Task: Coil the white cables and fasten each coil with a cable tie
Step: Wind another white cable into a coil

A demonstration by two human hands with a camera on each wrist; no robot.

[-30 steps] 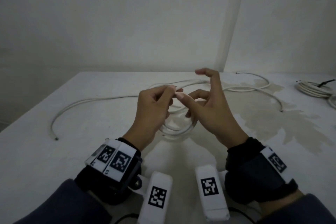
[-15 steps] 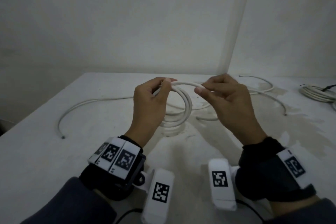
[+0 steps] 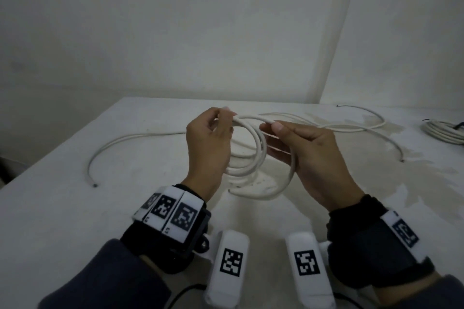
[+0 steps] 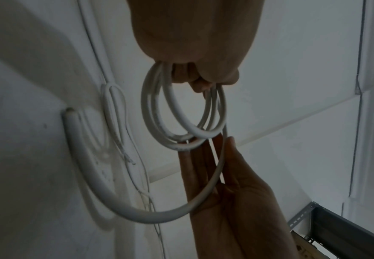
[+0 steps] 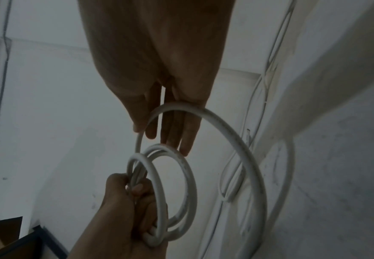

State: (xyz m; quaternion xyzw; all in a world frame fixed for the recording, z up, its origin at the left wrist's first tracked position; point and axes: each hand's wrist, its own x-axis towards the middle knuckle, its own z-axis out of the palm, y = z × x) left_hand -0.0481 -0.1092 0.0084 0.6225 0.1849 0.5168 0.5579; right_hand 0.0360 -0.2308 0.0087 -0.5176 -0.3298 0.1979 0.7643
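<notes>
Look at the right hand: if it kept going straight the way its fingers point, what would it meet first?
Probably the cable coil held in the left hand; the right hand has its fingertips almost at the coil's rim, though depth is uncertain.

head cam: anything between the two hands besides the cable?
No. Between the left hand and right hand hangs only the coil and the loose loop being fed onto it; head view shows this.
</notes>
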